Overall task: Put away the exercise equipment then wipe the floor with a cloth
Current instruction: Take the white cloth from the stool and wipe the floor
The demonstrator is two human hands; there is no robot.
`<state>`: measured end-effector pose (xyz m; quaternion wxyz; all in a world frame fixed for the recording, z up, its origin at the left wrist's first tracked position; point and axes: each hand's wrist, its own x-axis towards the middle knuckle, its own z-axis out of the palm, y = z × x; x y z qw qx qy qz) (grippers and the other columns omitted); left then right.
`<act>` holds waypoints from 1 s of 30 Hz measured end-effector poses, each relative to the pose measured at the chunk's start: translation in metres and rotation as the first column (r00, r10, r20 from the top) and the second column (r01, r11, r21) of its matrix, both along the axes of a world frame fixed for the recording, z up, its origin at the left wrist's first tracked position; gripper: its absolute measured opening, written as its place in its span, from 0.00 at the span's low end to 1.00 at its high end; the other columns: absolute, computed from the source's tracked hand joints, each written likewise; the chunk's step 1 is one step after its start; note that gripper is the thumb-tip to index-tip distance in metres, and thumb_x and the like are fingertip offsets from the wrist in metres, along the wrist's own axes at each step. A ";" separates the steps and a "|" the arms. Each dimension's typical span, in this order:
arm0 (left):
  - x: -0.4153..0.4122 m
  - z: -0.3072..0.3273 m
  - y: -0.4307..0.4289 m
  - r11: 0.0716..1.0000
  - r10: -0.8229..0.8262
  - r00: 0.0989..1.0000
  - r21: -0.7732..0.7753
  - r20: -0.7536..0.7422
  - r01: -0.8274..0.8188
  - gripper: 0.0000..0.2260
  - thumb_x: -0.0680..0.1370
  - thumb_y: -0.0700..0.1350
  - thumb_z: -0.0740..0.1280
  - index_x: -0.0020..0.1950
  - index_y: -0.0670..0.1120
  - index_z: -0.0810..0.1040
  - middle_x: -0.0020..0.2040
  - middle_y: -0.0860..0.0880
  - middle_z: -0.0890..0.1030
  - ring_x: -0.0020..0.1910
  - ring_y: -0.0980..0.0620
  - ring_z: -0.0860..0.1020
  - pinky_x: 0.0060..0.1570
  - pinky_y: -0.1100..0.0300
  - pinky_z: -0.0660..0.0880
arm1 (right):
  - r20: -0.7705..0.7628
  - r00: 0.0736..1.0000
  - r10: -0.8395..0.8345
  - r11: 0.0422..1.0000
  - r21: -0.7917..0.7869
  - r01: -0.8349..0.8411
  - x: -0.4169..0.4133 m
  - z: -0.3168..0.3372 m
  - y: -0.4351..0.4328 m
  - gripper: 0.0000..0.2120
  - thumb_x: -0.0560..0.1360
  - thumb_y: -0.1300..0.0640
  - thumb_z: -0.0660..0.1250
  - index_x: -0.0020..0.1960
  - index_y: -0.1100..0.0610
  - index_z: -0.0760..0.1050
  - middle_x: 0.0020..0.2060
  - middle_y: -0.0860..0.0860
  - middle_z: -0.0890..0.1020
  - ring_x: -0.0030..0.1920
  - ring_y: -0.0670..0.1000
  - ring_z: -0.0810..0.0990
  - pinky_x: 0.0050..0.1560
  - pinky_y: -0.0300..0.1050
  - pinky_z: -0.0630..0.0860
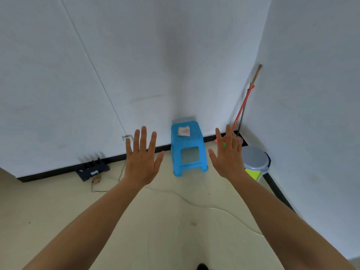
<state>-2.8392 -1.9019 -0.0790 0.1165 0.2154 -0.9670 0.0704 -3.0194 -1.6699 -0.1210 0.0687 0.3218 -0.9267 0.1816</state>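
A small pale pink cloth (183, 131) lies folded on top of a blue plastic stool (188, 149) that stands against the far wall. My left hand (143, 158) is stretched out in the air to the left of the stool, fingers straight and spread, holding nothing. My right hand (228, 152) is held out to the stool's right in the same way, fingers straight, empty. Both hands are apart from the stool and the cloth. No exercise equipment is plainly recognisable in view.
A dark router (93, 169) sits on the floor by the left wall with a thin cable (194, 201) trailing across the beige floor. A lidded grey bin (255, 160) stands in the right corner, beside a red-handled broom (242, 108) leaning on the wall.
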 end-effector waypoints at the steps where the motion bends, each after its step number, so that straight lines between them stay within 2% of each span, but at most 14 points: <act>1: -0.017 0.004 -0.015 1.000 -0.006 1.000 0.017 -0.005 0.006 0.32 0.82 0.62 0.44 0.81 0.48 0.45 0.81 0.41 0.42 0.79 0.40 0.44 0.75 0.38 0.49 | 0.014 1.000 0.002 1.000 0.003 -0.002 -0.018 0.003 -0.017 0.36 0.81 0.45 0.61 0.82 0.55 0.50 0.80 0.63 0.47 0.78 0.66 0.55 0.76 0.65 0.55; 6: -0.101 -0.017 -0.103 0.998 -0.028 0.999 0.062 0.043 0.026 0.32 0.81 0.63 0.42 0.81 0.49 0.41 0.80 0.43 0.40 0.80 0.42 0.43 0.76 0.39 0.51 | 0.041 0.997 0.060 0.997 0.051 -0.062 -0.107 -0.004 -0.094 0.36 0.82 0.43 0.60 0.82 0.53 0.48 0.81 0.61 0.44 0.79 0.64 0.52 0.77 0.62 0.52; 11: -0.196 -0.069 -0.187 0.988 -0.069 0.982 0.151 0.174 0.042 0.31 0.81 0.62 0.43 0.80 0.50 0.39 0.80 0.43 0.40 0.79 0.42 0.45 0.75 0.38 0.53 | 0.075 0.997 0.002 0.995 0.104 -0.010 -0.196 -0.043 -0.166 0.35 0.82 0.43 0.57 0.82 0.52 0.46 0.81 0.59 0.41 0.80 0.62 0.48 0.78 0.60 0.47; 15: -0.294 -0.099 -0.264 0.970 -0.123 0.965 0.232 0.230 0.068 0.33 0.77 0.65 0.29 0.78 0.51 0.36 0.78 0.45 0.34 0.79 0.43 0.40 0.76 0.41 0.46 | 0.103 0.993 -0.058 0.978 0.206 0.036 -0.281 -0.069 -0.235 0.34 0.82 0.42 0.56 0.82 0.55 0.49 0.81 0.60 0.48 0.80 0.61 0.51 0.78 0.62 0.52; 17: -0.343 -0.110 -0.299 0.959 -0.150 0.954 0.273 0.258 0.077 0.36 0.74 0.66 0.26 0.79 0.50 0.36 0.79 0.45 0.33 0.79 0.44 0.39 0.76 0.42 0.45 | 0.145 0.983 -0.117 0.967 0.244 0.079 -0.320 -0.080 -0.269 0.33 0.82 0.42 0.54 0.81 0.56 0.50 0.81 0.60 0.50 0.80 0.60 0.51 0.79 0.60 0.51; 20: -0.407 -0.128 -0.342 0.939 -0.178 0.926 0.339 0.332 0.059 0.36 0.74 0.63 0.29 0.80 0.49 0.38 0.80 0.44 0.35 0.79 0.43 0.39 0.76 0.42 0.46 | 0.222 0.965 -0.139 0.954 0.291 0.071 -0.364 -0.100 -0.314 0.32 0.83 0.43 0.54 0.81 0.55 0.49 0.81 0.59 0.49 0.81 0.59 0.49 0.79 0.56 0.50; 22: -0.441 -0.146 -0.361 0.921 -0.201 0.906 0.388 0.373 0.045 0.33 0.78 0.62 0.36 0.80 0.48 0.42 0.80 0.43 0.38 0.80 0.43 0.42 0.76 0.42 0.48 | 0.315 0.938 -0.143 0.943 0.330 0.034 -0.385 -0.119 -0.339 0.32 0.84 0.44 0.53 0.82 0.54 0.46 0.81 0.57 0.47 0.81 0.58 0.48 0.79 0.55 0.50; 25: -0.481 -0.192 -0.381 0.894 -0.233 0.874 0.447 0.427 0.021 0.32 0.80 0.61 0.39 0.81 0.47 0.43 0.80 0.43 0.39 0.80 0.43 0.43 0.76 0.43 0.50 | 0.428 0.889 -0.165 0.931 0.365 -0.003 -0.410 -0.161 -0.371 0.31 0.84 0.46 0.53 0.82 0.53 0.46 0.81 0.56 0.45 0.80 0.57 0.49 0.77 0.54 0.55; 30: -0.530 -0.300 -0.391 0.851 -0.310 0.801 0.525 0.512 -0.006 0.29 0.83 0.55 0.48 0.80 0.46 0.42 0.80 0.43 0.39 0.80 0.45 0.42 0.76 0.44 0.52 | 0.590 0.767 -0.253 0.923 0.384 0.009 -0.449 -0.267 -0.408 0.27 0.85 0.53 0.54 0.81 0.49 0.52 0.80 0.59 0.52 0.78 0.60 0.56 0.72 0.55 0.64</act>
